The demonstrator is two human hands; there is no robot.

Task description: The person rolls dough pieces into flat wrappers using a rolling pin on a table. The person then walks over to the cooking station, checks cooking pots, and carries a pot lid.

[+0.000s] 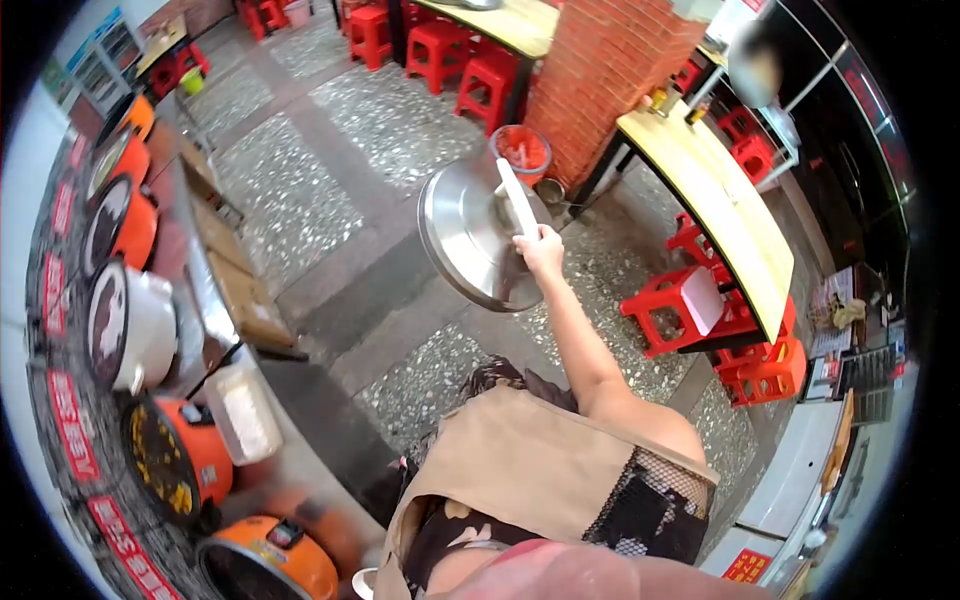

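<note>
My right hand (541, 250) is stretched out ahead of me, its fingers closed round the white bar handle of a large round metal pot lid (460, 235). The lid hangs tilted over the floor, apart from any pot. Just beyond it stands a red bin (522, 148) with a liner. My left hand is out of sight. A beige apron (545, 445) with a mesh pocket covers my front.
Along the left runs a metal counter with a white pot (150, 325), several orange pots (210, 455) and a clear plastic container (243, 415). To the right are a yellow table (720, 190) and red stools (665, 305). A brick pillar (600, 80) rises behind the bin.
</note>
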